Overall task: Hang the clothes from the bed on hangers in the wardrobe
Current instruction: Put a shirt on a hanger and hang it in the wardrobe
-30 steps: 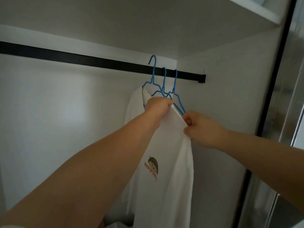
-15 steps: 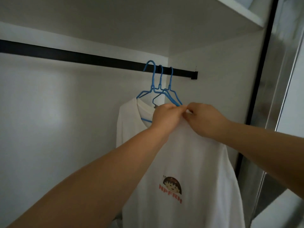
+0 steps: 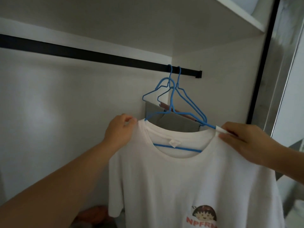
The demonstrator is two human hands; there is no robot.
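Note:
A white T-shirt (image 3: 189, 178) with a cartoon print sits on a blue hanger (image 3: 172, 99) and faces me. My left hand (image 3: 120, 130) pinches its left shoulder. On the other side, my right hand (image 3: 243, 140) pinches the right shoulder together with the hanger's arm. This hanger's hook shows just below the black rail (image 3: 98, 55), apparently off it. Two more blue hangers (image 3: 189, 102) hook over the rail near its right end. Behind the collar hangs a grey garment (image 3: 177, 122).
The wardrobe's white side wall (image 3: 222, 79) stands close on the right, edged by a black door frame (image 3: 263, 63). A white shelf (image 3: 238, 12) runs overhead. Orange and grey things (image 3: 97, 214) lie blurred at the wardrobe bottom. The rail is bare left of the hangers.
My hands have moved apart, from the middle of the shirt out to its two shoulders. The shirt now spreads wide and faces me, and its hanger's hook has dropped below the rail.

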